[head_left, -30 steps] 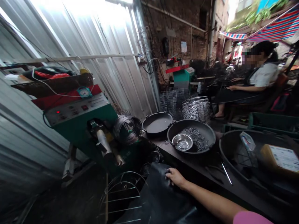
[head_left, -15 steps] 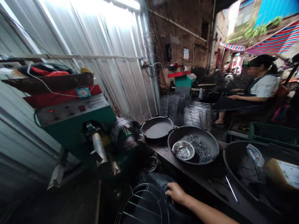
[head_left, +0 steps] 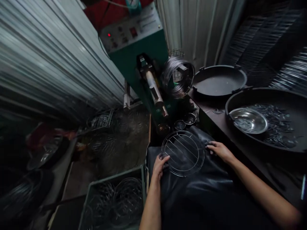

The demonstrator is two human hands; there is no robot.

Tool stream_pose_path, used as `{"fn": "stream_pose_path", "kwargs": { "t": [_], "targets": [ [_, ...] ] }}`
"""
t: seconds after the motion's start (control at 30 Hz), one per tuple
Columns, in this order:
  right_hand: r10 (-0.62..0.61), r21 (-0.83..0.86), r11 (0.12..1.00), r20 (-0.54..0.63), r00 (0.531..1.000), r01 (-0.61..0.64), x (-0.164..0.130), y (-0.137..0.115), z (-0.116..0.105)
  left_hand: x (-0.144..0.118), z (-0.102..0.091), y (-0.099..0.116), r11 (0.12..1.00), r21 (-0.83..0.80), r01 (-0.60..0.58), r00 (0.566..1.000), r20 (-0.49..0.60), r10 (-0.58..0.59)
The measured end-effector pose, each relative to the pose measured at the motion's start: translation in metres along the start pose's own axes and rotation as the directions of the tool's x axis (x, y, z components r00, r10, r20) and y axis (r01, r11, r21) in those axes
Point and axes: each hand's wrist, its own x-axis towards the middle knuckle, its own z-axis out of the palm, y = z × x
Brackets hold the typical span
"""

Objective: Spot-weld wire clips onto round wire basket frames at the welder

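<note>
Black sheet: it (head_left: 196, 198) lies spread and creased under both forearms, glossy along the folds.
Left hand: the left hand (head_left: 160, 165) is closed on a rim, thumb on top, forearm rising almost straight up.
Wire ring: the round wire ring (head_left: 183, 154), crossed by thin bars, sits above the sheet, between the two hands, its left edge in the grip.
Right hand: the right hand (head_left: 221, 150) reaches in slantwise from the right, fingers curled beside the ring's right side; whether it pinches anything I cannot tell.
Crate: a greenish crate (head_left: 143, 182) stands left of the sheet, full of wire pieces (head_left: 127, 195).
Desk: on the dark desk (head_left: 216, 119) to the right, a big black pan (head_left: 297, 108) holds small metal pieces (head_left: 280, 123) and a steel bowl (head_left: 254, 116); a shallower pan (head_left: 219, 86) sits beyond.
Machine: a green machine (head_left: 134, 52) shows a lit red lamp (head_left: 109, 34), with a wire coil (head_left: 169, 75) just beside it.
Wall: corrugated metal (head_left: 79, 48) behind, dim and blurred.
</note>
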Motion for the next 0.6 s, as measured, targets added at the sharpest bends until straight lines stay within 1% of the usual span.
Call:
{"fn": "stream_pose_path", "kwargs": {
  "t": [0.13,0.27,0.33,0.47,0.6],
  "targets": [
    [-0.016,-0.006,1.0,-0.005,1.0,0.016,-0.005,-0.002,0.005,-0.004,-0.007,-0.001,0.999,-0.047,-0.01,0.999,0.052,0.013],
    [-0.13,0.135,0.981,-0.078,0.989,0.139,-0.013,-0.006,0.008,-0.006,-0.015,-0.001,0.997,-0.075,0.015,0.993,0.119,-0.006],
    [-0.157,0.183,0.968,-0.098,0.983,0.173,-0.017,-0.005,0.008,-0.007,-0.018,-0.001,0.996,-0.087,0.029,0.99,0.137,-0.017],
    [-0.085,0.184,0.978,-0.098,0.992,0.102,-0.021,0.002,0.008,-0.011,-0.018,-0.003,0.991,-0.13,0.017,0.988,0.154,0.004],
    [-0.103,0.111,0.987,-0.097,0.99,0.114,-0.019,0.009,0.01,-0.014,-0.013,-0.004,0.991,-0.133,0.0,0.989,0.144,0.02]
  ]
}}
